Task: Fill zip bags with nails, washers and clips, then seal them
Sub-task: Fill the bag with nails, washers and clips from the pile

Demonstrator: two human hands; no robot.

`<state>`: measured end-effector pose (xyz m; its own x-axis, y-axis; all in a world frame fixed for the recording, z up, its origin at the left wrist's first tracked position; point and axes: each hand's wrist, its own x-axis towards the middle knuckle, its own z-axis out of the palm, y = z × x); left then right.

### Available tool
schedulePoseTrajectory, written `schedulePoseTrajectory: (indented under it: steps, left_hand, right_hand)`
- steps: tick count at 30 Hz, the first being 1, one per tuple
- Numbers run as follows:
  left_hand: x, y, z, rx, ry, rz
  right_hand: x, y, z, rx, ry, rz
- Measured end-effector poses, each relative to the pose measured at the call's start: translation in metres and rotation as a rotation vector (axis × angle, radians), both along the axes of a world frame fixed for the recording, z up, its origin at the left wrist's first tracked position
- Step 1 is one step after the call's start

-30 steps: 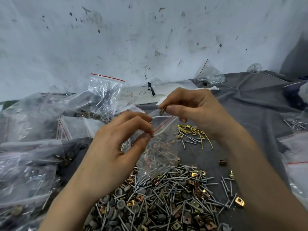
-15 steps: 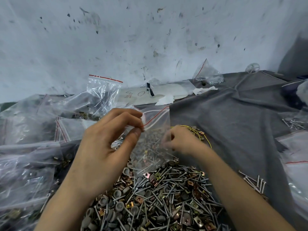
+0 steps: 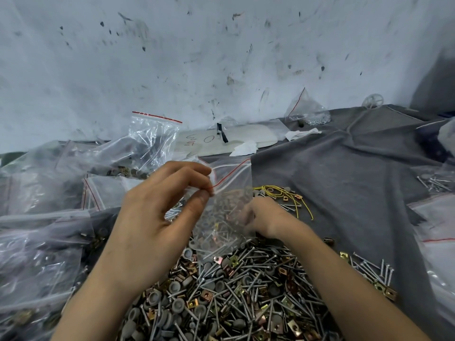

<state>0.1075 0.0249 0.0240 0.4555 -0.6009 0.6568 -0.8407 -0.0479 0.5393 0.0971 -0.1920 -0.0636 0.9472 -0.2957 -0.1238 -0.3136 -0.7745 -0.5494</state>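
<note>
Two bare hands work over a grey cloth (image 3: pixel 344 173) in front of a stained wall (image 3: pixel 221 57). The left hand (image 3: pixel 152 225) pinches the top left corner of a small clear zip bag (image 3: pixel 231 183) between the thumb and the forefinger, right at the red line of the zip. The bag hangs upright from this grip, and its bottom edge reaches down to the pile (image 3: pixel 241 299). The mouth of the bag looks partly open. Thin nails and some small pieces show in its lower part.

The right hand (image 3: pixel 268 217) is low, just beside the bag and partly behind it, at the far edge of the pile. Its fingers are covered by the plastic, so it is not possible to tell if they hold something.

The pile is a mix of nails (image 3: pixel 253 281), grey washers (image 3: pixel 177 305) and brass-coloured clips (image 3: pixel 206 295). A yellow wire (image 3: pixel 278 191) lies on the cloth behind the right hand. More nails (image 3: pixel 376 271) lie apart at the right. Many filled plastic bags (image 3: pixel 44 242) are heaped at the left, and one crumpled bag (image 3: pixel 152 134) stands upright near the wall.
</note>
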Motion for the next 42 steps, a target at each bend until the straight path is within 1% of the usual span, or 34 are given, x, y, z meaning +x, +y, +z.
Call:
schedulePoseTrajectory:
  steps: [3, 5, 9, 11, 13, 15, 17, 19, 20, 21, 23, 25, 26, 28, 30, 31, 32, 34, 36, 38, 40, 41, 42]
  left_hand:
    - [0.0, 0.0, 0.0, 0.005, -0.006, -0.003]
    - [0.001, 0.0, 0.0, 0.01, -0.013, -0.004]
    - [0.001, 0.0, 0.0, 0.02, -0.014, -0.009]
    - [0.001, 0.0, 0.0, 0.024, -0.013, -0.01]
    - [0.001, -0.001, 0.0, 0.028, -0.013, -0.009]
    - [0.001, -0.001, 0.0, 0.035, -0.012, -0.01]
    - [0.0, -0.001, -0.001, 0.043, -0.016, -0.012]
    - [-0.001, -0.003, -0.001, 0.053, -0.023, -0.012]
    - [-0.002, -0.004, -0.001, 0.059, -0.024, -0.013]
    - [-0.003, -0.004, -0.001, 0.062, -0.025, -0.016]
    - [-0.003, -0.005, -0.001, 0.065, -0.026, -0.018]
    - [-0.003, -0.005, -0.001, 0.068, -0.032, -0.016]
    - [-0.002, -0.005, -0.001, 0.069, -0.032, -0.013]
    - [-0.001, -0.004, -0.001, 0.06, -0.024, -0.007]
    - [0.001, -0.003, -0.002, 0.047, -0.021, 0.001]
    - [0.001, -0.003, -0.002, 0.041, -0.021, 0.006]
    - [0.002, -0.003, -0.002, 0.036, -0.02, 0.011]
    - [0.002, -0.002, -0.003, 0.027, -0.012, 0.011]
    - [0.001, -0.002, -0.003, 0.027, -0.003, 0.005]
    - [0.001, -0.002, -0.002, 0.03, -0.009, 0.005]
    - [0.002, -0.001, -0.001, 0.026, -0.011, 0.01]
    - [0.002, -0.001, -0.001, 0.022, -0.009, 0.01]
    - [0.002, 0.0, -0.001, 0.02, -0.006, 0.009]
  right_hand:
    - [-0.005, -0.01, 0.01, 0.075, -0.094, -0.029]
    - [-0.008, -0.016, 0.016, 0.168, -0.14, -0.039]
    - [-0.015, -0.024, 0.024, 0.33, -0.118, 0.011]
    - [-0.019, -0.026, 0.03, 0.31, -0.117, 0.034]
    - [-0.024, -0.027, 0.039, 0.277, -0.176, 0.02]
    - [-0.028, -0.025, 0.052, 0.327, -0.315, -0.024]
    - [-0.033, -0.018, 0.067, 0.502, -0.529, -0.027]
    - [-0.037, -0.008, 0.081, 0.721, -0.731, 0.064]
    - [-0.04, -0.002, 0.087, 0.808, -0.796, 0.136]
    - [-0.042, 0.005, 0.092, 0.835, -0.834, 0.208]
    - [-0.045, 0.017, 0.096, 0.72, -0.827, 0.287]
    - [-0.046, 0.022, 0.097, 0.583, -0.763, 0.281]
    - [-0.045, 0.022, 0.096, 0.554, -0.759, 0.263]
    - [-0.043, 0.019, 0.095, 0.563, -0.829, 0.203]
    - [-0.037, 0.012, 0.091, 0.594, -0.915, 0.088]
    - [-0.032, 0.008, 0.085, 0.58, -0.913, 0.02]
    - [-0.026, 0.005, 0.077, 0.538, -0.866, -0.035]
    - [-0.015, 0.002, 0.053, 0.362, -0.646, -0.081]
    - [-0.004, 0.002, 0.026, 0.193, -0.413, -0.051]
    - [0.006, 0.006, 0.004, 0.055, -0.247, 0.016]
    - [0.015, 0.012, -0.008, -0.126, -0.157, 0.118]
    - [0.018, 0.014, -0.011, -0.189, -0.146, 0.148]
    - [0.019, 0.015, -0.012, -0.208, -0.147, 0.151]
